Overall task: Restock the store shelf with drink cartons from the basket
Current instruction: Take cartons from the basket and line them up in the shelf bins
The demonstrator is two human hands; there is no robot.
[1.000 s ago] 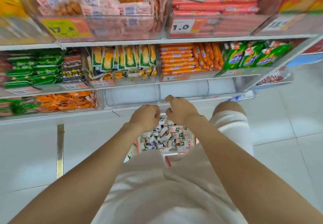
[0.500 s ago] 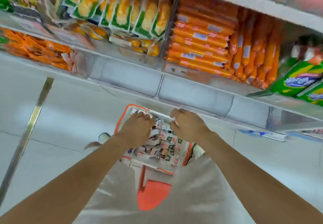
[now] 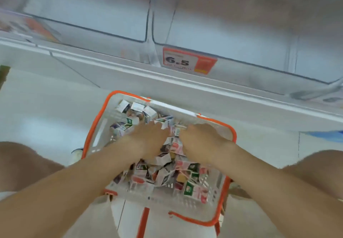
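Note:
A white basket with an orange rim (image 3: pixel 96 126) stands on the floor below the lowest shelf. It holds several small drink cartons (image 3: pixel 167 176) in a loose pile. Both my hands are down in the pile, knuckles up and fingers curled. My left hand (image 3: pixel 146 141) grips a carton (image 3: pixel 164 122) that sticks out past its fingertips. My right hand (image 3: pixel 202 141) grips another carton (image 3: pixel 177 131) at its fingertips. The clear shelf bins (image 3: pixel 92 15) above the basket show no cartons.
A price tag reading 6.5 (image 3: pixel 189 61) hangs on the front of the bottom shelf. The white shelf edge (image 3: pixel 204 89) runs just beyond the basket. My knees (image 3: pixel 24 163) flank the basket on the pale tiled floor (image 3: pixel 46 111).
The view has dropped from the stocked upper shelves to the bottom shelf and basket. Both hands have sunk from above the basket into the carton pile.

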